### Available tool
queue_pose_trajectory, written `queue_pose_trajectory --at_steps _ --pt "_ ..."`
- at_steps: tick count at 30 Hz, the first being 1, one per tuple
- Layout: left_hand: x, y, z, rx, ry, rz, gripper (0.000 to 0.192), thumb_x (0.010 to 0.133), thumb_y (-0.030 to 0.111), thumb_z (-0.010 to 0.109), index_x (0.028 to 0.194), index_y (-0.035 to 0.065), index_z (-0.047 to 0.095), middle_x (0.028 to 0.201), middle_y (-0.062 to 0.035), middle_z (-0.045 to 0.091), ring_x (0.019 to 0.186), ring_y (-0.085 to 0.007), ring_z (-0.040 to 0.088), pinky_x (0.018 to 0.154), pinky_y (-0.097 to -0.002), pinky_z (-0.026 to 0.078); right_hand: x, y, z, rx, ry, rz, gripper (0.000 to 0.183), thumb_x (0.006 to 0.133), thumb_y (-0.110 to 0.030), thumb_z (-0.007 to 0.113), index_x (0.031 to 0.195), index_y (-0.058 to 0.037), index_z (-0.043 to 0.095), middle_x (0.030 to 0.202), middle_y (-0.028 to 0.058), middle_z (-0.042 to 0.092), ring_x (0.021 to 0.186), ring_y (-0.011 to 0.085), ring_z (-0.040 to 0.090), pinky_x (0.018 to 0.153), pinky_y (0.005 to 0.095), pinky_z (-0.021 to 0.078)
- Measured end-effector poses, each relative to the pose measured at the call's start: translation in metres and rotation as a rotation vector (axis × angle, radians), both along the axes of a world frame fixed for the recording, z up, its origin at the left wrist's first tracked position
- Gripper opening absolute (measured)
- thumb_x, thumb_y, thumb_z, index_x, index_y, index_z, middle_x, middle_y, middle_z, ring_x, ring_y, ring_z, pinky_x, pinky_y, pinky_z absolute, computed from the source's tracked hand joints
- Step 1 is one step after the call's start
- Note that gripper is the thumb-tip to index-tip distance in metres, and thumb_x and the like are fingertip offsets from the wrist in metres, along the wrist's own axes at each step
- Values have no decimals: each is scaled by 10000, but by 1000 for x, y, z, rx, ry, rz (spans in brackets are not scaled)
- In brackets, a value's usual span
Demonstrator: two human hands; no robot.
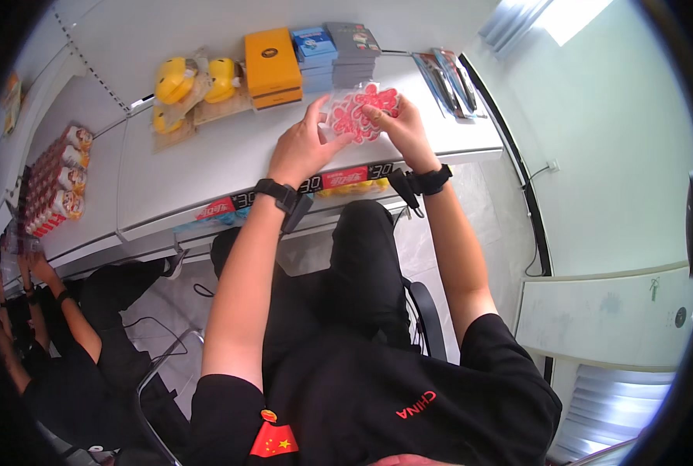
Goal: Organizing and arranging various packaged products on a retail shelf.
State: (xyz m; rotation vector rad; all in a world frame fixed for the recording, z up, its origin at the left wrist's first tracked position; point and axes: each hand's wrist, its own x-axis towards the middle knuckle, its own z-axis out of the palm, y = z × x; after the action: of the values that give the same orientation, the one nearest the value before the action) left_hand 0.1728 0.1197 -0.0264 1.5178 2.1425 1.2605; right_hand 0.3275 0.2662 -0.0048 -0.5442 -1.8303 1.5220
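A clear plastic packet of red, white-edged flat cut-out shapes (352, 116) is between my two hands, above the white shelf (206, 163). My right hand (407, 131) grips its right side, with the thumb lying across the shapes. At the left edge, my left hand (303, 145) curves around the packet, thumb at the lower corner and fingers at the upper left. Just behind the packet stand a stack of dark grey boxes (353, 49) and a stack of blue boxes (314, 49).
Orange boxes (272, 64) and bagged yellow items (176, 78) line the shelf's back. Long blister packs (448, 81) lie at the right end. Price strips (346, 176) run along the front edge. On the far left, another person's hand (43, 268) is near several packaged snacks (61, 180).
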Motion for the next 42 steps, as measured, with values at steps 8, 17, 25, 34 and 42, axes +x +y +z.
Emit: queue_pose_trajectory --at_steps 8,17,25,34,42 --pt "-1 -1 -10 48 11 37 525 926 403 675 1300 51 567 946 -150 727 838 -309 709 748 -396 548 16 27 -20 -103 168 -152 228 996 -155 635 1152 12 630 984 72 723 822 97 668 718 234 520" --pt "2 3 -3 -55 17 76 409 971 393 648 1182 44 622 694 -79 664 624 -239 635 606 -347 485 40 81 -33 341 -10 -254 487 984 -158 634 1408 -3 449 1337 131 610 1236 206 571 1050 331 449" --pt "12 -8 20 -142 170 24 535 858 448 741 1284 154 609 861 -78 675 760 -242 658 678 -363 513 39 68 -25 -16 120 -59 279 985 -18 528 1252 11 602 1185 102 695 1120 171 644 967 276 500" --pt "12 -6 19 -163 127 50 398 958 392 624 1265 139 637 1042 -152 720 941 -348 683 808 -410 545 41 71 -26 3 41 -74 242 992 -34 527 1204 25 627 1082 84 706 1001 133 651 912 257 493" --pt "11 -5 5 1 275 31 595 875 499 704 1317 109 626 1109 -155 717 986 -334 689 856 -405 552 40 57 -17 68 -52 27 273 958 -112 648 1219 -33 644 1112 48 690 1000 117 633 906 262 493"
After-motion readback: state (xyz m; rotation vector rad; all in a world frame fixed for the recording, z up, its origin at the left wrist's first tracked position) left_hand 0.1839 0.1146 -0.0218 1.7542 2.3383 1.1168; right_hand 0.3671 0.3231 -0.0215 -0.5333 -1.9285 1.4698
